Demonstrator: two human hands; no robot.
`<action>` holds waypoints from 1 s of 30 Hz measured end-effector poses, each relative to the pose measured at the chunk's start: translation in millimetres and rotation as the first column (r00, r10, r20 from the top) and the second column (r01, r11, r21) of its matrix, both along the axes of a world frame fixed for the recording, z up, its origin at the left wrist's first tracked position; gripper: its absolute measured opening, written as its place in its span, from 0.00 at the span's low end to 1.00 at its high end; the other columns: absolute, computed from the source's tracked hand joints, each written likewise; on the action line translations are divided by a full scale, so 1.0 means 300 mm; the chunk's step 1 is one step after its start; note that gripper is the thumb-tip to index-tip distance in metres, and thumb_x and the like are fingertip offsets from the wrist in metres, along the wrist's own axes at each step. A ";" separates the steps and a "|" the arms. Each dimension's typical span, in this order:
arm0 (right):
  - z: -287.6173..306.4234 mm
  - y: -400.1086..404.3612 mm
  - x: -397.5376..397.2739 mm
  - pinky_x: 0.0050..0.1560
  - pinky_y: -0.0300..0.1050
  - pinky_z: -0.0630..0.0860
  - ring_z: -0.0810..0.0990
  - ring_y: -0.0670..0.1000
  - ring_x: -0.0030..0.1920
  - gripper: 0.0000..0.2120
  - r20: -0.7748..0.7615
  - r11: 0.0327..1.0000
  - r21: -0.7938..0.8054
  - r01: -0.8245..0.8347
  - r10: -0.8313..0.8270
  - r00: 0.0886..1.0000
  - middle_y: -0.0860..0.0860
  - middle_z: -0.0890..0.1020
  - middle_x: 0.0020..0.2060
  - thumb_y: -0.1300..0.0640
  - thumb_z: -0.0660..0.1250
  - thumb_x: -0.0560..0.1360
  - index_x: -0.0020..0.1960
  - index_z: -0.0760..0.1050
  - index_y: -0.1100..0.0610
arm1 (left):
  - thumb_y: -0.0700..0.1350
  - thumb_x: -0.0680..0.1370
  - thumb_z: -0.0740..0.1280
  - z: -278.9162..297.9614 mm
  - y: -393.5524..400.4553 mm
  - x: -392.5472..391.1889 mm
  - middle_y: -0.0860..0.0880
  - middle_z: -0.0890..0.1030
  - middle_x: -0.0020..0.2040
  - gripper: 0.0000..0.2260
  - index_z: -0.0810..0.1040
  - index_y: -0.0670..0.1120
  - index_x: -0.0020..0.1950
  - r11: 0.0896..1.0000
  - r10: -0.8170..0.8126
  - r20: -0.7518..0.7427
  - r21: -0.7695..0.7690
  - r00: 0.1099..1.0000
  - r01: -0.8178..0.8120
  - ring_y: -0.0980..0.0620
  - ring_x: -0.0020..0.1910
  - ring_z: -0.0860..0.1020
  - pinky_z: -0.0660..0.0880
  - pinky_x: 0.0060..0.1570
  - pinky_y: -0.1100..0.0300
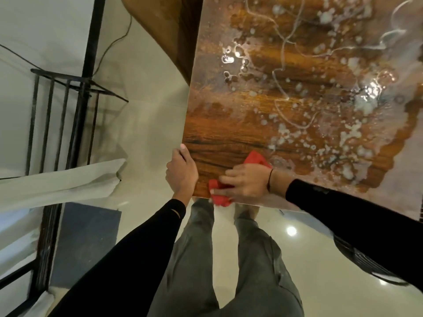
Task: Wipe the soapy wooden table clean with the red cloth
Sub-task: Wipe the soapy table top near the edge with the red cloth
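Note:
The wooden table (229, 124) fills the upper right, its top covered with white soap foam and wet streaks (343, 133) across the middle and right. Its near left corner is bare, dry-looking wood. A red cloth (256, 159) lies at that corner, bunched under my right hand (246, 184), which presses it onto the tabletop at the front edge with fingers spread over it. Part of the cloth hangs past the edge. My left hand (182, 171) holds the table's left edge, thumb up along the side.
A black metal rack (66, 110) stands on the pale tiled floor at the left. A white sheet (57, 179) and a dark mat (87, 243) lie below it. My legs stand right at the table's front edge.

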State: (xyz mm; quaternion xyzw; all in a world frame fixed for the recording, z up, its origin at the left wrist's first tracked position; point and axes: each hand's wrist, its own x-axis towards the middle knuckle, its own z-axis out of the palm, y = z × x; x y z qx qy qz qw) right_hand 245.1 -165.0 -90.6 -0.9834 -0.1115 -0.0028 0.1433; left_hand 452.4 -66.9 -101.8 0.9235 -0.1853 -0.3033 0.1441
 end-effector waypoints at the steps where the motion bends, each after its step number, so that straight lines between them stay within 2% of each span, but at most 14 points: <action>1: -0.009 -0.077 -0.010 0.46 0.56 0.84 0.83 0.60 0.49 0.26 0.016 0.993 -0.041 0.112 -0.111 0.994 0.61 0.82 0.58 0.46 0.63 0.86 0.81 0.73 0.57 | 0.63 0.90 0.46 -0.007 0.001 -0.003 0.46 0.77 0.47 0.23 0.71 0.48 0.53 1.000 -0.003 0.016 0.002 1.000 0.003 0.42 0.47 0.76 0.74 0.55 0.45; 2: -0.011 -0.159 -0.008 0.45 0.57 0.84 0.83 0.61 0.49 0.26 0.048 0.946 -0.067 0.318 -0.315 0.948 0.62 0.81 0.59 0.45 0.62 0.87 0.82 0.72 0.56 | 0.63 0.90 0.46 -0.013 0.001 -0.006 0.46 0.78 0.47 0.24 0.72 0.48 0.53 1.000 -0.007 0.036 -0.004 0.999 0.007 0.42 0.47 0.77 0.76 0.55 0.44; 4: 0.014 -0.229 0.031 0.40 0.57 0.83 0.82 0.62 0.49 0.24 0.072 0.647 -0.081 0.758 -0.755 0.652 0.64 0.79 0.60 0.47 0.62 0.87 0.80 0.71 0.55 | 0.63 0.90 0.46 -0.023 0.005 -0.011 0.45 0.80 0.47 0.25 0.74 0.47 0.54 1.000 -0.013 0.078 -0.011 0.997 0.014 0.41 0.47 0.80 0.79 0.55 0.44; 6: -0.016 -0.131 0.045 0.40 0.55 0.83 0.80 0.59 0.48 0.25 0.056 0.516 0.001 0.857 -0.855 0.515 0.62 0.78 0.60 0.46 0.64 0.87 0.80 0.69 0.55 | 0.62 0.90 0.46 -0.021 0.002 -0.018 0.44 0.81 0.47 0.26 0.75 0.46 0.54 1.000 0.005 0.109 -0.017 0.994 -0.003 0.40 0.47 0.81 0.80 0.56 0.43; 9: -0.030 0.106 -0.072 0.46 0.52 0.82 0.80 0.56 0.50 0.27 0.002 0.969 -0.014 0.246 -0.246 0.969 0.58 0.79 0.61 0.45 0.59 0.88 0.83 0.68 0.56 | 0.62 0.90 0.47 -0.012 -0.006 -0.030 0.44 0.81 0.47 0.27 0.76 0.44 0.54 1.000 0.018 0.137 -0.023 0.990 -0.015 0.40 0.46 0.80 0.79 0.54 0.44; 11: -0.026 0.059 -0.159 0.47 0.52 0.84 0.82 0.56 0.49 0.26 0.013 1.000 -0.019 0.009 -0.009 1.000 0.58 0.81 0.60 0.47 0.50 0.90 0.81 0.73 0.57 | 0.62 0.90 0.46 -0.016 -0.007 -0.034 0.44 0.80 0.46 0.27 0.76 0.44 0.54 1.000 0.007 0.164 -0.026 0.986 -0.003 0.39 0.47 0.81 0.78 0.52 0.45; 13: -0.037 -0.069 -0.180 0.47 0.55 0.84 0.82 0.58 0.51 0.28 0.045 0.978 -0.035 0.207 -0.206 0.978 0.59 0.81 0.61 0.43 0.49 0.90 0.81 0.73 0.56 | 0.62 0.90 0.46 -0.017 -0.007 -0.035 0.45 0.79 0.46 0.28 0.77 0.44 0.55 0.999 0.010 0.186 -0.034 0.982 -0.004 0.38 0.48 0.82 0.78 0.54 0.43; 16: -0.018 -0.201 -0.133 0.43 0.58 0.83 0.81 0.62 0.52 0.25 0.047 0.585 -0.072 0.808 -0.807 0.588 0.63 0.79 0.62 0.45 0.59 0.89 0.82 0.71 0.55 | 0.63 0.89 0.45 -0.019 -0.007 -0.043 0.46 0.78 0.46 0.30 0.78 0.44 0.57 0.999 0.017 0.231 -0.036 0.973 -0.009 0.38 0.49 0.81 0.77 0.55 0.43; 18: -0.030 -0.118 -0.105 0.43 0.57 0.83 0.80 0.60 0.52 0.25 0.025 0.450 -0.012 0.893 -0.893 0.450 0.63 0.78 0.62 0.47 0.62 0.88 0.82 0.71 0.57 | 0.63 0.89 0.45 -0.023 -0.003 -0.046 0.44 0.80 0.47 0.30 0.79 0.43 0.58 0.999 0.023 0.256 -0.050 0.966 -0.010 0.40 0.46 0.78 0.73 0.52 0.46; 21: -0.047 0.095 -0.223 0.49 0.54 0.83 0.81 0.57 0.52 0.28 0.011 0.936 -0.025 0.351 -0.351 0.936 0.59 0.79 0.64 0.48 0.59 0.87 0.84 0.65 0.56 | 0.63 0.89 0.46 -0.028 0.000 -0.047 0.44 0.79 0.46 0.30 0.79 0.42 0.58 0.998 0.022 0.268 -0.061 0.963 -0.006 0.43 0.45 0.75 0.68 0.50 0.48; 23: -0.041 0.062 -0.338 0.50 0.53 0.84 0.82 0.56 0.50 0.29 -0.010 0.993 -0.063 0.099 -0.100 0.995 0.57 0.80 0.61 0.48 0.60 0.87 0.84 0.63 0.57 | 0.63 0.89 0.45 -0.035 0.000 -0.050 0.41 0.82 0.48 0.30 0.79 0.42 0.57 0.999 0.012 0.272 -0.051 0.962 0.002 0.40 0.46 0.78 0.69 0.50 0.47; 24: -0.049 0.009 -0.366 0.48 0.53 0.85 0.83 0.56 0.49 0.27 0.000 0.984 -0.069 0.166 -0.166 0.986 0.57 0.81 0.60 0.46 0.60 0.88 0.84 0.64 0.55 | 0.63 0.89 0.45 -0.037 -0.001 -0.050 0.40 0.83 0.49 0.31 0.79 0.43 0.57 0.999 0.016 0.276 -0.050 0.961 -0.002 0.39 0.46 0.79 0.70 0.49 0.47; 26: -0.053 -0.121 -0.369 0.41 0.53 0.85 0.84 0.58 0.47 0.24 0.077 0.846 -0.072 0.527 -0.523 0.849 0.60 0.82 0.58 0.44 0.60 0.88 0.81 0.66 0.52 | 0.64 0.89 0.45 -0.039 -0.008 -0.050 0.40 0.83 0.49 0.31 0.79 0.43 0.56 0.999 0.026 0.283 -0.049 0.959 -0.012 0.38 0.47 0.81 0.74 0.50 0.45; 30: -0.057 -0.171 -0.237 0.38 0.50 0.81 0.81 0.59 0.48 0.24 0.111 0.236 -0.043 0.971 -0.964 0.240 0.61 0.78 0.62 0.45 0.60 0.88 0.81 0.71 0.54 | 0.64 0.89 0.44 -0.042 -0.006 -0.049 0.38 0.84 0.52 0.32 0.79 0.42 0.57 1.000 0.014 0.291 -0.026 0.957 -0.007 0.34 0.51 0.83 0.80 0.56 0.39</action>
